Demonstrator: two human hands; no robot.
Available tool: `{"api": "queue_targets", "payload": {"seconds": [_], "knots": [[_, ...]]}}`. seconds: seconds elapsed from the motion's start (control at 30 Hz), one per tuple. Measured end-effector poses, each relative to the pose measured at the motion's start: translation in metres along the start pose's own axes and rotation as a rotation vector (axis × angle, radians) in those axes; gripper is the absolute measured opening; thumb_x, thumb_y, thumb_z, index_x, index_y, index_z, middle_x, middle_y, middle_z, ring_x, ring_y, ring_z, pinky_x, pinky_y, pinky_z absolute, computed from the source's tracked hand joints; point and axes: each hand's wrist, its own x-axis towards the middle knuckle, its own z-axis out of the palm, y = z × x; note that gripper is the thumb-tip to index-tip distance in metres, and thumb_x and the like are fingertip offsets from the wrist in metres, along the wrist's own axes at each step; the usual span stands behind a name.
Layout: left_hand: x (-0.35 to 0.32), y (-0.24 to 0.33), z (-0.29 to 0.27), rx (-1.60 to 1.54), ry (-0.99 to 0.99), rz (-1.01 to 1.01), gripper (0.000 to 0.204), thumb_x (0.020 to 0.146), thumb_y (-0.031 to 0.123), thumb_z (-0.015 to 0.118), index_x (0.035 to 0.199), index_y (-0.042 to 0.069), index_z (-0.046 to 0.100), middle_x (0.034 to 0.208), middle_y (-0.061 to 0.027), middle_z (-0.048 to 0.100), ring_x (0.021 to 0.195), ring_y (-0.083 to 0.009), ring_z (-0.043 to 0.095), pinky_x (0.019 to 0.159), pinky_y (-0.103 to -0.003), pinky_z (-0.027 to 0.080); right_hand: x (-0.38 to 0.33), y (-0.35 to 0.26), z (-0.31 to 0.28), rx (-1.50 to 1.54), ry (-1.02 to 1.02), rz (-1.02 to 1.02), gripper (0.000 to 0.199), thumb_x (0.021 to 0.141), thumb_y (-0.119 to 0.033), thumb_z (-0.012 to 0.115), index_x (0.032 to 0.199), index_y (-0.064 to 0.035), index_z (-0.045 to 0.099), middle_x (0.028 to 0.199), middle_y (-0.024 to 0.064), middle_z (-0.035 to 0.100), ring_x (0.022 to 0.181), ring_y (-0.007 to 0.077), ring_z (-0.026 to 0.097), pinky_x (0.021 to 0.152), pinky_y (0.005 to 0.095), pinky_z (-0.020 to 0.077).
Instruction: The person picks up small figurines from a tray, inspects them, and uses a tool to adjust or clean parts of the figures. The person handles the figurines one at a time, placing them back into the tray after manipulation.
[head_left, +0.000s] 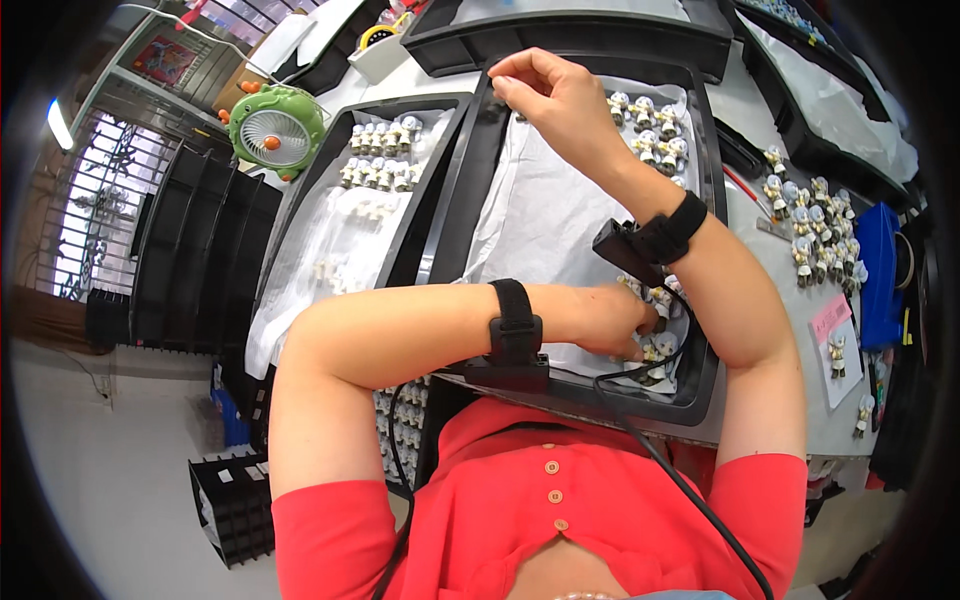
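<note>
A black tray (pixel 707 150) lined with white paper (pixel 540 215) lies in front of me. Small white-haired figurines (pixel 645 115) stand in rows along its right side. My left hand (pixel 610 318) reaches across to the lower right of the tray. Its thumb and fingers are closed around a figurine (pixel 658 322) among others there. At the tray's far left corner, my right hand (pixel 540 88) is raised with thumb and forefinger pinched. A small dark, blurred thing shows just below those fingertips; I cannot make out its kind. Both wrists wear black straps with small boxes.
Another lined tray (pixel 445 120) with figurine rows stands at the left. Loose figurines (pixel 815 225) crowd the table at the right, near a blue bin (pixel 878 270) and a pink-and-white card (pixel 832 325). A green fan (pixel 275 135) stands far left. Black cables hang from my wrists.
</note>
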Motion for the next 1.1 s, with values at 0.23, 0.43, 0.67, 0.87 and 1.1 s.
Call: {"api": "queue_targets", "payload": {"seconds": [0.23, 0.43, 0.67, 0.87, 1.1], "knots": [[0.005, -0.001, -0.002, -0.163, -0.091, -0.171, 0.029, 0.064, 0.016, 0.062, 0.088, 0.005, 0.051, 0.074, -0.0168, 0.060, 0.073, -0.0345, 0.059, 0.064, -0.042, 0.044, -0.002, 0.003, 0.001, 0.012, -0.053, 0.065, 0.016, 0.081, -0.017, 0.062, 0.088, -0.0031, 0.066, 0.079, 0.0057, 0.068, 0.073, 0.0116, 0.064, 0.067, 0.0240, 0.0493], [-0.018, -0.011, -0.014, -0.067, 0.073, -0.050, 0.030, 0.063, 0.014, 0.065, 0.090, 0.004, 0.056, 0.083, -0.0170, 0.059, 0.078, -0.0330, 0.058, 0.070, -0.040, 0.046, -0.005, 0.008, 0.001, 0.020, -0.100, 0.120, 0.016, 0.081, -0.015, 0.062, 0.091, -0.0025, 0.065, 0.080, 0.0050, 0.068, 0.073, 0.0096, 0.063, 0.067, 0.0236, 0.0486], [-0.123, -0.036, -0.062, -0.207, 0.715, -0.268, 0.041, 0.070, 0.009, 0.064, 0.109, 0.002, 0.058, 0.094, -0.0110, 0.057, 0.072, -0.0144, 0.059, 0.065, -0.027, 0.047, -0.015, -0.004, 0.005, 0.184, -0.220, 0.203, 0.016, 0.082, -0.013, 0.061, 0.092, -0.0008, 0.064, 0.081, 0.0035, 0.066, 0.075, 0.0078, 0.060, 0.068, 0.0227, 0.0472], [-0.148, -0.074, -0.050, -0.926, 1.152, 0.102, 0.041, 0.082, -0.001, 0.059, 0.121, -0.003, 0.046, 0.111, -0.0077, 0.054, 0.093, -0.0111, 0.057, 0.081, -0.024, 0.048, -0.033, -0.024, 0.023, 0.085, -0.475, 0.279, 0.031, 0.082, -0.023, 0.066, 0.103, -0.0008, 0.060, 0.089, 0.0063, 0.064, 0.076, 0.0112, 0.059, 0.068, 0.0254, 0.0481], [-0.145, -0.083, -0.046, -0.883, 1.285, 0.213, 0.044, 0.083, -0.004, 0.058, 0.124, -0.004, 0.042, 0.114, -0.0099, 0.053, 0.102, -0.0150, 0.056, 0.090, -0.028, 0.046, -0.037, -0.017, 0.022, 0.040, -0.489, 0.252, 0.033, 0.077, -0.015, 0.073, 0.102, -0.0008, 0.057, 0.086, 0.0035, 0.061, 0.075, 0.0084, 0.057, 0.066, 0.0230, 0.0482]]}}
